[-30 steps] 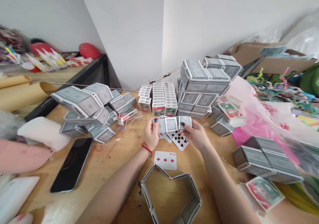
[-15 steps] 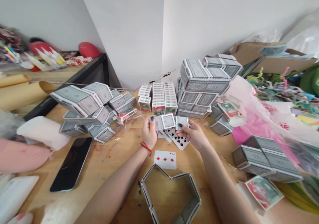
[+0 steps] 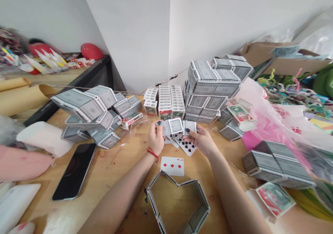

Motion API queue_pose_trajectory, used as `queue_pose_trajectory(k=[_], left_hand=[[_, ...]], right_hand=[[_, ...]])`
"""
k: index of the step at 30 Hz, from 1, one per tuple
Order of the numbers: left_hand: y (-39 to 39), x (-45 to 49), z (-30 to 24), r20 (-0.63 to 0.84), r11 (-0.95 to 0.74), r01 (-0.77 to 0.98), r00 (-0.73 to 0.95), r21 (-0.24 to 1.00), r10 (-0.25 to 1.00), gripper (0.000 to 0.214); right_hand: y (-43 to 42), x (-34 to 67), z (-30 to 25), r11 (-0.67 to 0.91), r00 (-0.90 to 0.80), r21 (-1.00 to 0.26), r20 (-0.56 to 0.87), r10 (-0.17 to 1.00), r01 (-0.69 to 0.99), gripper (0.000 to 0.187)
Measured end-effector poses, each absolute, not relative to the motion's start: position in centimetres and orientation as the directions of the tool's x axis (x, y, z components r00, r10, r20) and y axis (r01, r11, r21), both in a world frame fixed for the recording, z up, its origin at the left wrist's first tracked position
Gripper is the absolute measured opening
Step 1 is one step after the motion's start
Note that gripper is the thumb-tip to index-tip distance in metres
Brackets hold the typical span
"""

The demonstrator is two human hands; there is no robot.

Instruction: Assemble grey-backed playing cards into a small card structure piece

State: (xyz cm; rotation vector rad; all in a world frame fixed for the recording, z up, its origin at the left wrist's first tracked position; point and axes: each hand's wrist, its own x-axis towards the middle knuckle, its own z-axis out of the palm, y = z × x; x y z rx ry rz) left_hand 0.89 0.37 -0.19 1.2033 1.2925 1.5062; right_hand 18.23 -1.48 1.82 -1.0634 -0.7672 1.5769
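Observation:
My left hand [image 3: 155, 139] and my right hand [image 3: 200, 140] both pinch a strip of joined grey-backed playing cards [image 3: 176, 126], held just above the wooden table [image 3: 117, 164]. The left hand grips its left end, the right hand its right end. A red cord circles my left wrist. Under the strip lie a face-up spade card [image 3: 187, 146] and, nearer me, a three of diamonds [image 3: 172, 166]. A heart-shaped frame of folded cards [image 3: 179, 204] stands on the table between my forearms.
Blocks of grey card packs are piled at left [image 3: 91, 111], at the back right [image 3: 212, 85] and at right [image 3: 277, 168]. Small card boxes [image 3: 166, 102] stand behind the hands. A black phone [image 3: 76, 170] lies at left. A pink plastic bag [image 3: 262, 126] lies at right.
The card strip has bent in the middle: its centre card now tilts up. Both hands have drawn slightly closer together and a little nearer the card boxes.

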Motion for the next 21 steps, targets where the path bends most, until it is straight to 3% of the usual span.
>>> queue_pose_trajectory(k=[13, 16, 19, 21], left_hand=[[0.47, 0.87, -0.54, 0.244, -0.208, 0.215, -0.158, 0.954, 0.957, 0.032], [0.51, 0.87, -0.53, 0.237, -0.205, 0.216, -0.136, 0.955, 0.962, 0.031], [0.59, 0.84, -0.5, 0.244, -0.215, 0.214, -0.119, 0.953, 0.962, 0.029], [0.67, 0.79, -0.52, 0.246, -0.22, 0.206, -0.108, 0.953, 0.963, 0.027]], right_hand=[[-1.53, 17.97, 1.83, -0.232, -0.071, -0.895, -0.222, 0.973, -0.382, 0.034], [-1.59, 17.96, 2.07, -0.209, -0.047, -0.903, -0.206, 0.977, -0.375, 0.045], [-1.7, 18.09, 2.36, -0.176, -0.041, -0.921, -0.172, 0.984, -0.348, 0.067], [-1.77, 18.32, 2.46, -0.18, -0.085, -0.932, -0.161, 0.983, -0.315, 0.07]])
